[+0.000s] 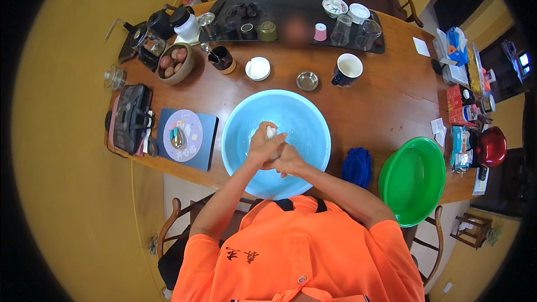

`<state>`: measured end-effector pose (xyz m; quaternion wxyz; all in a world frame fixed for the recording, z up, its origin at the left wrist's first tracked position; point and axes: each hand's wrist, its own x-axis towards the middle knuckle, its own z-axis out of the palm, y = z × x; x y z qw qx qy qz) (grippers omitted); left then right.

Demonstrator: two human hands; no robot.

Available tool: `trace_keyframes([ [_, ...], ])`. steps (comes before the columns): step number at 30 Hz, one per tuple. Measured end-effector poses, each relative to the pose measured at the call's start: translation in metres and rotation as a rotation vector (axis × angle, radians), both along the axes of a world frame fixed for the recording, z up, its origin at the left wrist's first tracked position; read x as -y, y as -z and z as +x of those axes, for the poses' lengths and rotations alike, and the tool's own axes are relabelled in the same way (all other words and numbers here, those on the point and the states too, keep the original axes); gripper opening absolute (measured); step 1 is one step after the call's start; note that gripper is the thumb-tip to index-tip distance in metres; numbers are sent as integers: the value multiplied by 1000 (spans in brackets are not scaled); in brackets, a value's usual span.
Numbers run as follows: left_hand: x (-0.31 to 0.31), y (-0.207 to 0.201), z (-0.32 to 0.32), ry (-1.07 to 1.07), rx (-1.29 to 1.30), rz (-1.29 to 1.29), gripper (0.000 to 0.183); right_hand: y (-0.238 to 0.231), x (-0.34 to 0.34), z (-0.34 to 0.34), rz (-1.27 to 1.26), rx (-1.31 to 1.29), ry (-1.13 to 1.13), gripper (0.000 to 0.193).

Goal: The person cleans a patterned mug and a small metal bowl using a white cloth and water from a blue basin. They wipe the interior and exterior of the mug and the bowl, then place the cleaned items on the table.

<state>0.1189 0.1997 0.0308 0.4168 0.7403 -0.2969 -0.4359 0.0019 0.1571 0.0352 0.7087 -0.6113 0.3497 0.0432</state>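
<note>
Over the light blue basin (230,128), both my hands are brought together and closed round a small white wad (272,132). It looks like wet cloth, but most of it is hidden in my grip. My left hand (262,145) is on the left side of it, and my right hand (288,158) presses against it from the right, the fingers of the two overlapping. The basin stands at the table's near edge, and its inside looks wet and shiny.
Right of the basin lie a crumpled blue cloth (357,168) and a green basin (417,176). To the left are a round printed mat (187,126) and a black bag (131,120). Farther back stand a dark mug (347,70), a metal dish (307,81), a white ashtray (258,69) and a long black tray (302,8).
</note>
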Motion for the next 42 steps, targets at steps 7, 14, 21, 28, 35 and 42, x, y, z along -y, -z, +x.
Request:
trace_keyframes([
  [7, -15, -8, 35, -64, -1021, -381, 61, -26, -22, -10, 1374, 651, 296, 44],
  [14, -6, -31, -6, 186, -1374, -913, 46, -59, -34, -10, 1656, 828, 382, 59],
  [21, -3, -50, 17, -35, -942, -365, 28, -31, -13, -15, 1389, 611, 230, 29],
  [28, 4, -35, 11, -40, -642, -208, 25, -16, -8, -4, 832, 218, 331, 23],
  [35, 11, -15, 7, -114, -338, -235, 17, 14, -7, 12, 332, 125, 270, 19],
  [42, 22, -5, 6, -143, 146, -277, 16, 38, -3, 29, -283, 157, 299, 30],
])
